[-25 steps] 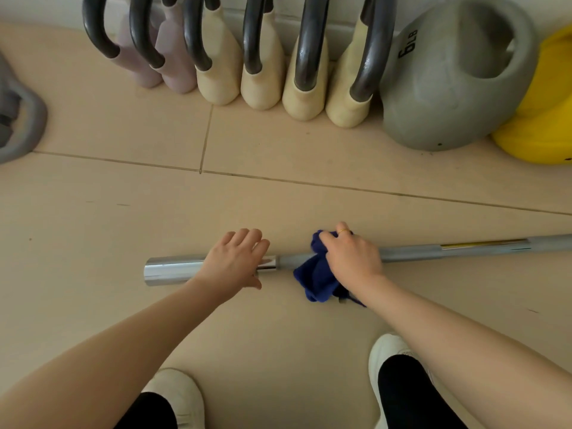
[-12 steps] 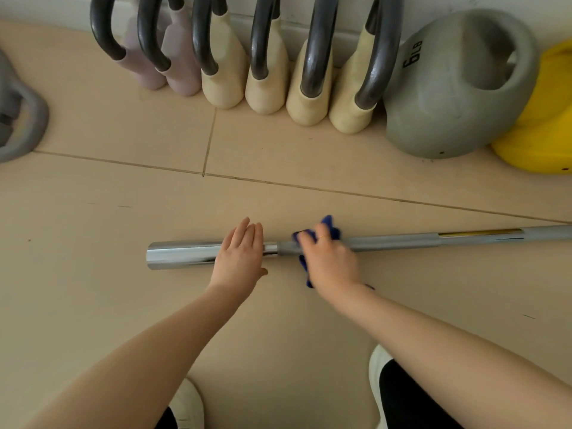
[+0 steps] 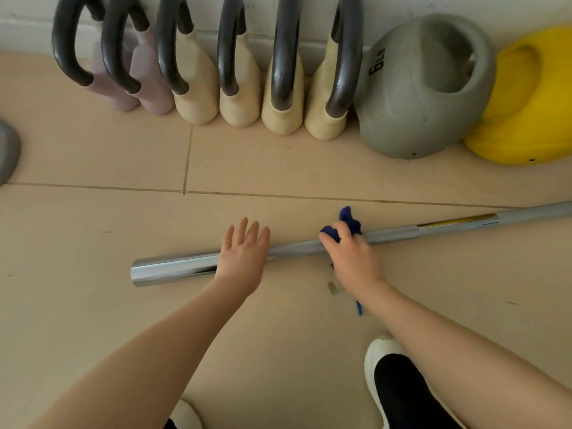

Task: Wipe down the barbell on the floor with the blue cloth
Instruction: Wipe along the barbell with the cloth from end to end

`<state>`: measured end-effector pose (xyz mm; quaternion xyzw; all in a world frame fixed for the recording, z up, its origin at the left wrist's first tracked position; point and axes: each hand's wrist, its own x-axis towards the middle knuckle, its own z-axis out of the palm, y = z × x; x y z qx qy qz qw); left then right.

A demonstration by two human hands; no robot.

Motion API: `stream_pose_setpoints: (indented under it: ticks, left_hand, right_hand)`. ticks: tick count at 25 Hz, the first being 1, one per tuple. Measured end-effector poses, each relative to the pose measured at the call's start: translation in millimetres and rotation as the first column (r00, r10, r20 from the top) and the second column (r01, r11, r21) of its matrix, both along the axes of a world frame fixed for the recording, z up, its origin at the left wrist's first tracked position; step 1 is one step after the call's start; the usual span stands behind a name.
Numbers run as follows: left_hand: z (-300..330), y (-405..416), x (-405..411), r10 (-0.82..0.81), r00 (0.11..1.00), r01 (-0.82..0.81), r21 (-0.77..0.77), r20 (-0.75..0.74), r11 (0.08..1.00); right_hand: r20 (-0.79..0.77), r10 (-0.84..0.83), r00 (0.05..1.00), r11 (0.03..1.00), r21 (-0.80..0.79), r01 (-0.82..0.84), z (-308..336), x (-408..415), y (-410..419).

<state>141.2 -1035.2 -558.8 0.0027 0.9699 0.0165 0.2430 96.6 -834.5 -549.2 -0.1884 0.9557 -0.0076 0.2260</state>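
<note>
Left hand (image 3: 243, 258): we find it flat on the long chrome steel barbell (image 3: 173, 269), fingers straight, grasping nothing.
Right hand (image 3: 353, 258): we find it clutching the crumpled dark blue cloth (image 3: 348, 219) against the shaft.
Barbell: lies on the beige tiled floor (image 3: 93, 305).
Wall side: we note a grey kettlebell (image 3: 424, 88) beside a yellow kettlebell (image 3: 526, 103).
</note>
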Motion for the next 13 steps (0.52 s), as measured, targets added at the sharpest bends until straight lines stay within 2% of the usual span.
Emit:
stream_pose_setpoints:
  ticks: [2,4,6,8,10,13]
  left_hand:
    - [1,18,-7,-0.122,0.980,0.129,0.036,-0.160,0.991]
    - [2,36,-8,-0.200,0.967,0.218,0.112,-0.156,0.969]
    - [1,51,-8,-0.311,0.929,0.337,0.115,-0.199,0.934]
    - [0,68,-9,-0.389,0.902,0.414,0.115,-0.189,0.903]
    - [-4,89,-12,-0.430,0.885,0.456,0.143,-0.180,0.878]
    - [-8,123,-23,-0.452,0.866,0.485,0.142,-0.214,0.863]
  right_hand:
    - [0.027,0.058,0.998,0.998,0.015,-0.058,0,-14,20]
    - [-0.006,-0.102,0.995,0.987,0.122,0.102,7,-33,57]
    - [-0.043,-0.280,0.959,0.936,0.210,0.282,18,-44,90]
    - [0.013,-0.363,0.932,0.924,0.135,0.359,23,-50,101]
    - [0.050,-0.432,0.901,0.901,-0.018,0.433,24,-54,104]
    - [0.038,-0.491,0.870,0.853,-0.183,0.489,21,-52,116]
